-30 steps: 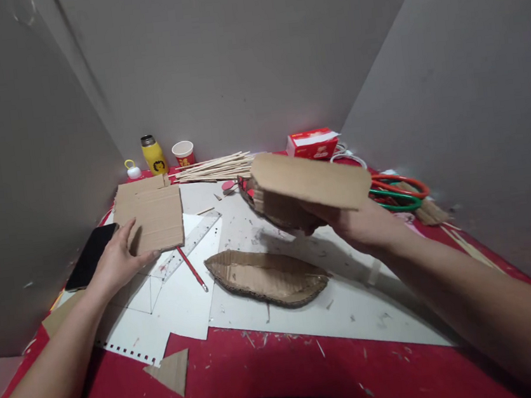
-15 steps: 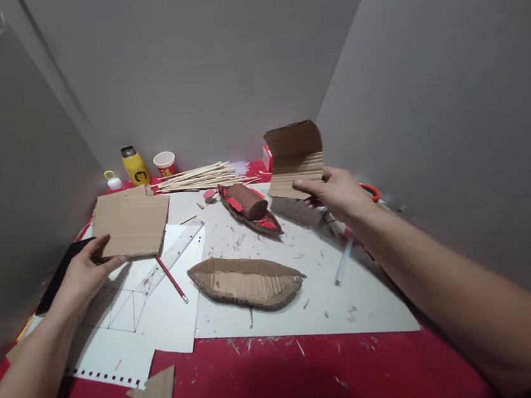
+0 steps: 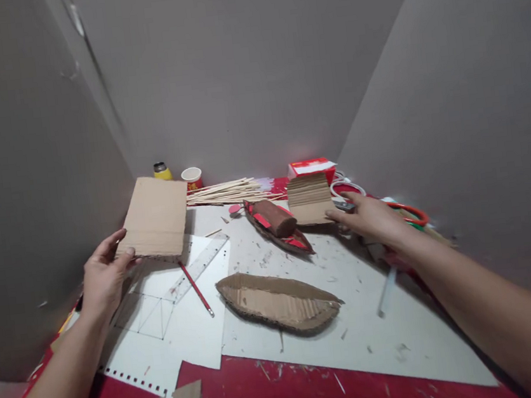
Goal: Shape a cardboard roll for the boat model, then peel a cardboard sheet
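My left hand (image 3: 106,274) pinches the lower left corner of a flat cardboard piece (image 3: 157,214), holding it tilted above the drawing paper. On the right, my right hand (image 3: 368,216) grips a smaller ridged cardboard piece (image 3: 310,200) by its lower right corner, close to the white sheet. Between the hands lies a small painted model boat (image 3: 278,223) with a brown rounded cabin and red parts. Nearer to me rests an unpainted cardboard boat hull (image 3: 280,303), open at the top.
A red pencil (image 3: 196,288) and a clear ruler (image 3: 201,267) lie on the drawing paper (image 3: 189,335). Wooden sticks (image 3: 231,192), a paper cup (image 3: 191,178), a yellow bottle (image 3: 161,171) and a red box (image 3: 310,167) line the back. Orange-handled scissors (image 3: 411,211) are at right.
My right hand has lowered the ridged cardboard piece and turned it flatter. My left hand has raised and tilted the flat piece. The whole view has shifted, moving the table contents rightward and down.
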